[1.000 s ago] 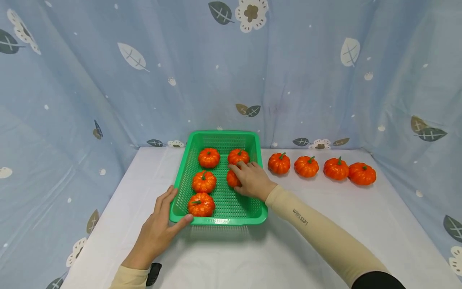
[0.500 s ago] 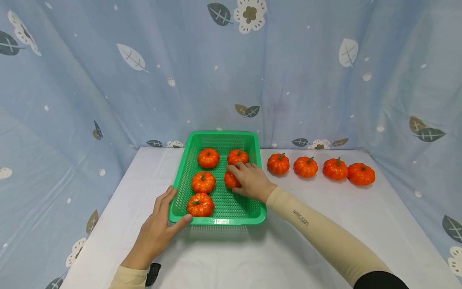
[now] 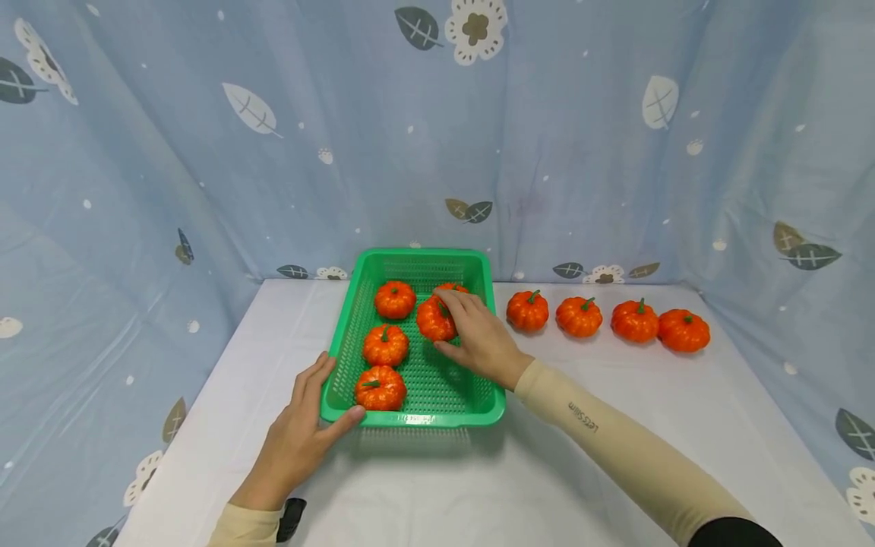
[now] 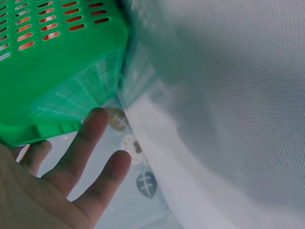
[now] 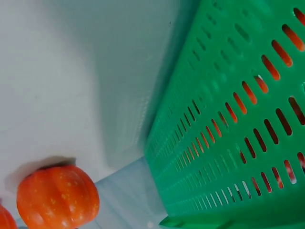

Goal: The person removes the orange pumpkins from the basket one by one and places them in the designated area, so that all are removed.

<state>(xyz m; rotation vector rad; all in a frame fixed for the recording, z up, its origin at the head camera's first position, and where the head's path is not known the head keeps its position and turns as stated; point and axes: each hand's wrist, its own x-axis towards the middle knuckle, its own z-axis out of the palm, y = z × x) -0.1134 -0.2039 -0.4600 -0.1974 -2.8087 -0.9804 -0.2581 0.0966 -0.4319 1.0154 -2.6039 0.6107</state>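
Observation:
In the head view my right hand (image 3: 480, 336) grips a small orange pumpkin (image 3: 435, 319) above the floor of the green basket (image 3: 449, 419). Its fingers curl over the far side, with the thumb on the near side. Behind it, a second pumpkin (image 3: 453, 288) is partly covered by the hand. Along the basket's left side lie three more pumpkins, one of them the near pumpkin (image 3: 380, 388). My left hand (image 3: 298, 429) rests at the basket's near left corner, thumb on the rim. In the left wrist view its fingers (image 4: 78, 152) are straight and spread beside the wall.
Several pumpkins stand in a row on the white table (image 3: 581, 471) right of the basket, from the nearest pumpkin (image 3: 527, 311) to the end pumpkin (image 3: 684, 330). A blue patterned curtain (image 3: 383, 152) hangs behind and at both sides.
My right hand has lifted the pumpkin off the basket floor and shifted it slightly left and away from me. It now hides part of the far pumpkin. The left hand has stayed put.

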